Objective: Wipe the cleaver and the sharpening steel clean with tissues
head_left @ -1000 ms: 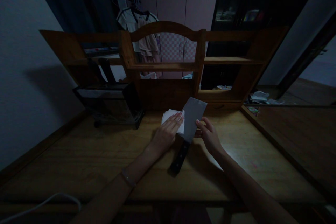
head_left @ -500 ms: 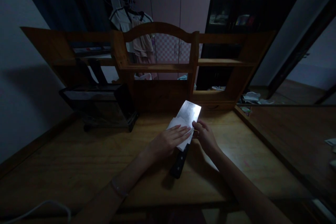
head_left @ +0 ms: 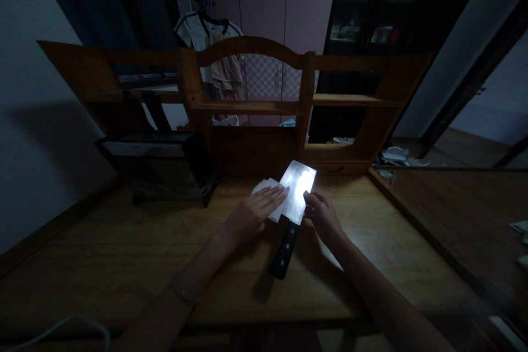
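A cleaver with a broad shiny blade and a black riveted handle is tilted above the desk, its handle toward me. My right hand grips the blade's right edge, thumb on the face and the other fingers partly hidden behind it. Over the blade's left edge, my left hand presses a folded white tissue under its fingers. Part of the tissue sticks out past the fingertips and left of the blade.
A black knife block with dark-handled knives stands at the left of the wooden desk. Behind is a wooden shelf unit. A white cable lies at the near left; a brown surface adjoins on the right.
My left hand has slid the tissue leftward across the blade, baring more of the blade and the top of the handle. My right hand keeps its grip in nearly the same place.
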`<move>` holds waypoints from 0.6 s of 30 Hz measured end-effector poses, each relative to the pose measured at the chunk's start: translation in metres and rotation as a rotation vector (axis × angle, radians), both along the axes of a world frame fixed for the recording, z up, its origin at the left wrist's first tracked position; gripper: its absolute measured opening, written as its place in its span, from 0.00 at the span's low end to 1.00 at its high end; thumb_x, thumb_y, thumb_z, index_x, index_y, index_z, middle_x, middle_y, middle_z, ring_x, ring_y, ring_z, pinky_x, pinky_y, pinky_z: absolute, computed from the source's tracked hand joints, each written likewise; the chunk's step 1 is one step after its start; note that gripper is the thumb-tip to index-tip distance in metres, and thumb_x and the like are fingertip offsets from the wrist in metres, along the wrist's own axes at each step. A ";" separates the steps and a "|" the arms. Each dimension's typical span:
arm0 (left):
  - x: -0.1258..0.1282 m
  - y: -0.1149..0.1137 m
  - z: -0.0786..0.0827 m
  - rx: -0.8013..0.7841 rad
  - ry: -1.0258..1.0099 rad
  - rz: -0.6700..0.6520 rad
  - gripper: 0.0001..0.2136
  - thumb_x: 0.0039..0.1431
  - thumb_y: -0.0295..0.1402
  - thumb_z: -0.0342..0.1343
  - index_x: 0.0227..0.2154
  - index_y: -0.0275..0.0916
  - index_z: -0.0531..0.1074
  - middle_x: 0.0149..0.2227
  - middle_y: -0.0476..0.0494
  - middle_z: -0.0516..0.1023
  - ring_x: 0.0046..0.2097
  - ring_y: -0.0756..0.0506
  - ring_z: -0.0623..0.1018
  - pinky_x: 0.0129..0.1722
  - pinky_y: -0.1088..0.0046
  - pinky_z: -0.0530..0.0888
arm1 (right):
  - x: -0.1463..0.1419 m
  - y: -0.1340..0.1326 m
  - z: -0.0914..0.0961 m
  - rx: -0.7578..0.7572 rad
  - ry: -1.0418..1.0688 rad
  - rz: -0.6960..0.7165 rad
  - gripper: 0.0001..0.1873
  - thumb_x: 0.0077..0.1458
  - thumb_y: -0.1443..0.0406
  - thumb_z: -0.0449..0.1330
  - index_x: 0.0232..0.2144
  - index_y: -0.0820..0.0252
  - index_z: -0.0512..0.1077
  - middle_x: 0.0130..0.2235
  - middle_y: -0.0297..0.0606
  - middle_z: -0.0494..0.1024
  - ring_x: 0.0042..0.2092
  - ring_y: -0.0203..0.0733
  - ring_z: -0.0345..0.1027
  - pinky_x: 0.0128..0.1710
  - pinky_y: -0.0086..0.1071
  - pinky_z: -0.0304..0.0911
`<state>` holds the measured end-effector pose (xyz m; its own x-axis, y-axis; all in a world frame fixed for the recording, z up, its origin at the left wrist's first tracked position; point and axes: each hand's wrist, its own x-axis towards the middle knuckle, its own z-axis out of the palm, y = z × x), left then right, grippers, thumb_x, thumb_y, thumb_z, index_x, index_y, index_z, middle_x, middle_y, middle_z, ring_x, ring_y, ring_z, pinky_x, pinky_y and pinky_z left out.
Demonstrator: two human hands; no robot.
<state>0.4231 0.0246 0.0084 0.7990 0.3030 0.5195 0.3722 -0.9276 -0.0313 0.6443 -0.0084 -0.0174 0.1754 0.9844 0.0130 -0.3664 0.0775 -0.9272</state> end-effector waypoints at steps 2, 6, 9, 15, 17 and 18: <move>0.000 0.002 -0.002 0.004 -0.022 0.060 0.40 0.41 0.13 0.42 0.63 0.34 0.56 0.66 0.38 0.56 0.67 0.45 0.54 0.65 0.58 0.59 | 0.001 0.000 0.001 0.002 0.002 -0.014 0.13 0.50 0.56 0.64 0.32 0.59 0.70 0.29 0.34 0.73 0.27 0.37 0.68 0.24 0.28 0.63; -0.004 0.004 -0.002 0.023 -0.128 0.191 0.38 0.45 0.14 0.41 0.64 0.34 0.53 0.66 0.37 0.55 0.67 0.44 0.54 0.65 0.55 0.58 | 0.004 -0.001 0.003 0.004 0.006 -0.048 0.14 0.50 0.56 0.64 0.32 0.59 0.69 0.29 0.33 0.72 0.26 0.36 0.67 0.24 0.27 0.62; -0.004 -0.001 0.002 0.057 -0.176 0.161 0.36 0.50 0.15 0.40 0.65 0.34 0.52 0.67 0.37 0.53 0.67 0.43 0.53 0.65 0.53 0.58 | 0.005 0.000 0.004 0.042 -0.017 -0.085 0.15 0.50 0.54 0.64 0.34 0.57 0.68 0.30 0.33 0.73 0.28 0.38 0.70 0.26 0.29 0.65; 0.012 -0.015 0.005 0.070 0.044 -0.132 0.34 0.53 0.17 0.42 0.65 0.34 0.52 0.66 0.40 0.55 0.68 0.44 0.52 0.66 0.53 0.55 | 0.004 0.001 0.004 0.081 -0.032 -0.057 0.17 0.49 0.53 0.65 0.36 0.55 0.67 0.31 0.33 0.75 0.27 0.39 0.71 0.27 0.31 0.67; 0.015 -0.016 0.003 0.044 0.097 -0.157 0.35 0.51 0.15 0.42 0.65 0.35 0.52 0.66 0.41 0.55 0.68 0.45 0.52 0.66 0.55 0.54 | 0.003 0.001 0.003 0.066 -0.026 -0.042 0.16 0.50 0.53 0.65 0.35 0.56 0.68 0.30 0.33 0.75 0.27 0.38 0.70 0.27 0.30 0.66; 0.016 -0.016 0.002 0.034 0.105 -0.157 0.36 0.50 0.15 0.42 0.65 0.36 0.52 0.66 0.41 0.56 0.68 0.45 0.51 0.66 0.55 0.53 | 0.002 0.000 0.003 0.058 -0.019 -0.037 0.16 0.50 0.54 0.65 0.35 0.56 0.68 0.30 0.33 0.75 0.26 0.38 0.70 0.26 0.30 0.66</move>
